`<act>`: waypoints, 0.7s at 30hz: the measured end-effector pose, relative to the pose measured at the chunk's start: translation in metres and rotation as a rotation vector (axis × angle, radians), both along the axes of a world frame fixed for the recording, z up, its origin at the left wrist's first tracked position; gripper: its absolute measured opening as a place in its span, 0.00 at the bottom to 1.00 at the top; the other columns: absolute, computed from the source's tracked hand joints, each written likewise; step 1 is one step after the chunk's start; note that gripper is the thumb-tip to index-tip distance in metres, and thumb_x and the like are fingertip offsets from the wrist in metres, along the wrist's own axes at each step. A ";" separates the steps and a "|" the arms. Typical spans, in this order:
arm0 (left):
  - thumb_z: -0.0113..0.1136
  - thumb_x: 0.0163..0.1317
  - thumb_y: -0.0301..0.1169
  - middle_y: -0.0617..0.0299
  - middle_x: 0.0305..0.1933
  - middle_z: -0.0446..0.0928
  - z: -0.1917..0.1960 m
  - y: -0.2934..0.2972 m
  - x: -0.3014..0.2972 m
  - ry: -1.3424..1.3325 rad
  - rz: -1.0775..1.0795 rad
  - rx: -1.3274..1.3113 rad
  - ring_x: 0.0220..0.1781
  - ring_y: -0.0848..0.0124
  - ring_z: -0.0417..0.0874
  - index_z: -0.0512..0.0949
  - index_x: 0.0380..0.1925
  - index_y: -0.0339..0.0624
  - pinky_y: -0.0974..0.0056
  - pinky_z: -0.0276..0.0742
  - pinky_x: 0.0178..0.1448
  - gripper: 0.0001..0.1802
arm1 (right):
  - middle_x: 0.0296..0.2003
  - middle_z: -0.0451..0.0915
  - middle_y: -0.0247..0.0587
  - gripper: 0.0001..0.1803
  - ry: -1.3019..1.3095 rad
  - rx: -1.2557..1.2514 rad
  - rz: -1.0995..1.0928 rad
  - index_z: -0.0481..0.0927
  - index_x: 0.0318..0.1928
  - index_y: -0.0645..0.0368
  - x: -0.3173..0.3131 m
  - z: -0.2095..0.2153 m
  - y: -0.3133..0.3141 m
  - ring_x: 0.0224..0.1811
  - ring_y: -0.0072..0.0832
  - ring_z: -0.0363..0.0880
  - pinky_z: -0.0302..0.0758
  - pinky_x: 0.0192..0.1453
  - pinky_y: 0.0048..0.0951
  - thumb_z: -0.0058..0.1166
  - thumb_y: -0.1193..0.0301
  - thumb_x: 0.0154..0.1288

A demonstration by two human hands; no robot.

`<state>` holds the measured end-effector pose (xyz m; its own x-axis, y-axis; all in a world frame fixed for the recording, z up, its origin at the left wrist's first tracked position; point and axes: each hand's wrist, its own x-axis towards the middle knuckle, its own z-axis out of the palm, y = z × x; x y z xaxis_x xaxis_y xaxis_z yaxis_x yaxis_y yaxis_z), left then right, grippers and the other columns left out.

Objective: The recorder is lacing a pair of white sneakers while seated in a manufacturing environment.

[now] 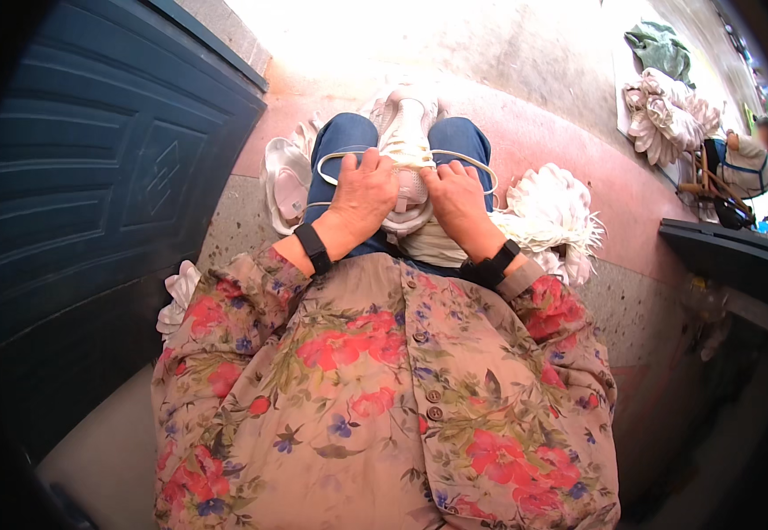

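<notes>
A white sneaker (406,124) is held between my knees, with its toe pointing away from me. My left hand (364,196) is closed at the left side of its lacing, fingers pinched on the shoelace (324,170), which loops out over my left knee. On the opposite side, my right hand (457,201) pinches the lace too, and another loop curves over my right knee. Laces cross the shoe's tongue between my fingertips. My fingers partly cover the eyelets. Each wrist wears a black band.
Pale shoes (285,181) lie on the floor beside my left leg. A bundle of white laces or shoe parts (550,212) sits by my right leg. A dark blue panelled door (128,168) stands close at left. Farther right are another white heap (667,115) and a seated person (746,163).
</notes>
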<state>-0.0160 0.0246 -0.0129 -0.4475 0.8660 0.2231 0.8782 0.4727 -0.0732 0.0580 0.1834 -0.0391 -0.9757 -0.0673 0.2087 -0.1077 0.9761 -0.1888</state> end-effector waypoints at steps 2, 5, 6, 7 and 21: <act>0.51 0.41 0.29 0.63 0.27 0.68 -0.002 0.001 -0.001 0.002 -0.046 -0.026 0.38 0.66 0.67 0.73 0.18 0.45 0.63 0.60 0.37 0.03 | 0.28 0.73 0.37 0.08 -0.005 0.095 -0.008 0.77 0.31 0.56 -0.004 0.007 -0.004 0.38 0.31 0.69 0.63 0.41 0.34 0.47 0.73 0.48; 0.51 0.42 0.29 0.62 0.27 0.68 -0.003 -0.003 -0.006 -0.011 -0.142 -0.020 0.37 0.66 0.68 0.73 0.19 0.44 0.65 0.62 0.35 0.03 | 0.31 0.72 0.36 0.05 -0.051 0.197 -0.033 0.77 0.25 0.56 -0.008 0.011 -0.004 0.42 0.30 0.67 0.60 0.45 0.36 0.47 0.72 0.47; 0.51 0.42 0.29 0.62 0.27 0.68 -0.004 -0.006 -0.006 -0.029 -0.184 0.009 0.36 0.66 0.69 0.73 0.19 0.43 0.65 0.64 0.34 0.04 | 0.32 0.71 0.36 0.05 -0.035 0.149 -0.022 0.77 0.25 0.56 -0.007 0.012 -0.003 0.42 0.30 0.67 0.60 0.45 0.36 0.47 0.72 0.47; 0.51 0.42 0.29 0.62 0.27 0.68 -0.005 -0.010 -0.006 -0.029 -0.182 0.007 0.36 0.66 0.69 0.73 0.19 0.43 0.65 0.64 0.34 0.04 | 0.33 0.71 0.36 0.05 -0.020 0.102 -0.011 0.77 0.25 0.56 -0.006 0.013 -0.002 0.43 0.30 0.67 0.59 0.45 0.35 0.48 0.72 0.47; 0.55 0.57 0.27 0.66 0.20 0.72 0.035 0.031 -0.036 -1.178 0.318 0.687 0.22 0.83 0.70 0.76 0.28 0.32 0.76 0.67 0.25 0.08 | 0.30 0.70 0.49 0.03 0.285 -0.887 -0.157 0.75 0.28 0.64 -0.052 0.043 -0.006 0.33 0.41 0.70 0.68 0.36 0.33 0.49 0.77 0.55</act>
